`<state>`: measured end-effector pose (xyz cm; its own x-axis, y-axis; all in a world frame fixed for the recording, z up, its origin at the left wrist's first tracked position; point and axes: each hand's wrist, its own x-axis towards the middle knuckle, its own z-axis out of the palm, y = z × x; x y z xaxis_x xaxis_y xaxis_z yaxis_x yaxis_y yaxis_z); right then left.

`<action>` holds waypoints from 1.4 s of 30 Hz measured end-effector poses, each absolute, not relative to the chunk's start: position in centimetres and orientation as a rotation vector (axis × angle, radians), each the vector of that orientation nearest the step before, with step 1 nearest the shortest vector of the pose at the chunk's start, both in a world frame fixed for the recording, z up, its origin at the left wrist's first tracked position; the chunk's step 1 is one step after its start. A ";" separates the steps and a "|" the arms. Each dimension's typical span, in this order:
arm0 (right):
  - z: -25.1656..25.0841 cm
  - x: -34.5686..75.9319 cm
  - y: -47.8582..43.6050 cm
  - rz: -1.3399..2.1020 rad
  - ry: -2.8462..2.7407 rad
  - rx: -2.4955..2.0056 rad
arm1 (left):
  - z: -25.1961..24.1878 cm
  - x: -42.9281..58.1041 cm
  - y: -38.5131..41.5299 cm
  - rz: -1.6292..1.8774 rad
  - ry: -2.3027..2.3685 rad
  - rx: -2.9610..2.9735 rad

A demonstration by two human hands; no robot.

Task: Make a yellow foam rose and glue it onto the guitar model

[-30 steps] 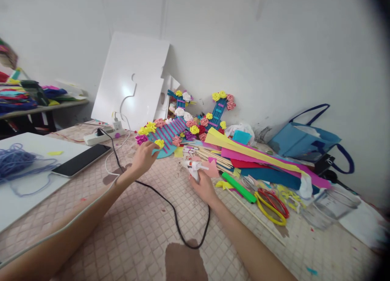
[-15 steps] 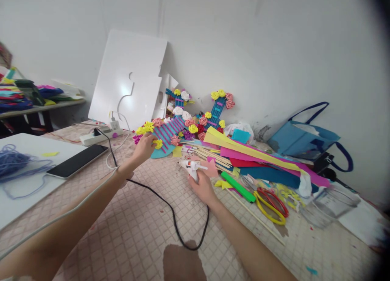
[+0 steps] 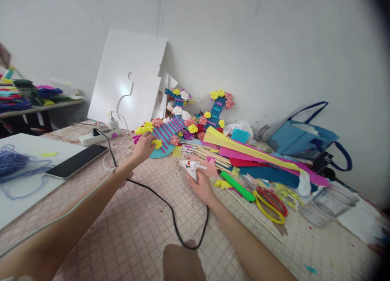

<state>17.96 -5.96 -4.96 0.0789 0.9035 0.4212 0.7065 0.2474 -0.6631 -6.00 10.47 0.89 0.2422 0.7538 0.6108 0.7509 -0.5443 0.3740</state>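
Note:
My left hand (image 3: 143,148) reaches to the left end of a light-blue craft piece (image 3: 161,152) striped with purple strips and edged with crumpled paper flowers. Its bent fingers close on a yellow paper flower (image 3: 157,143) at that end; the fingertips are partly hidden. More yellow flowers (image 3: 144,128) sit just above the hand. In my right hand (image 3: 201,187) is a white glue gun (image 3: 191,166), held low over the table with its nozzle toward the left. A black cord (image 3: 173,216) loops across the table below it.
To the right lie coloured paper sheets (image 3: 258,152), wooden sticks (image 3: 213,155), a green cutter (image 3: 237,186), scissors (image 3: 269,208) and a clear container (image 3: 330,204). A phone (image 3: 77,161), blue yarn (image 3: 12,161) and a power strip (image 3: 100,135) are left. A blue bag (image 3: 301,139) stands behind.
The view has shifted very slightly. Both hands keep their places, the left at the yellow flower and the right holding the glue gun.

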 end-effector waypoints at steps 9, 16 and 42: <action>-4.9 18.0 -6.0 0.293 -1.663 -1.520 | 1.6 -7.2 7.5 1.319 1.589 2.397; -4.7 17.9 -6.1 0.291 -1.655 -1.536 | 0.4 -6.0 7.5 1.108 1.553 2.642; -4.6 17.8 -6.1 0.312 -1.658 -1.516 | 1.9 -4.8 11.5 0.681 1.665 2.805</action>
<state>17.84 -6.15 -4.55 0.0917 0.9077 0.4094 0.6969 0.2352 -0.6775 -4.80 11.52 1.87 0.4224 0.7950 0.4353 0.8723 -0.4871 0.0433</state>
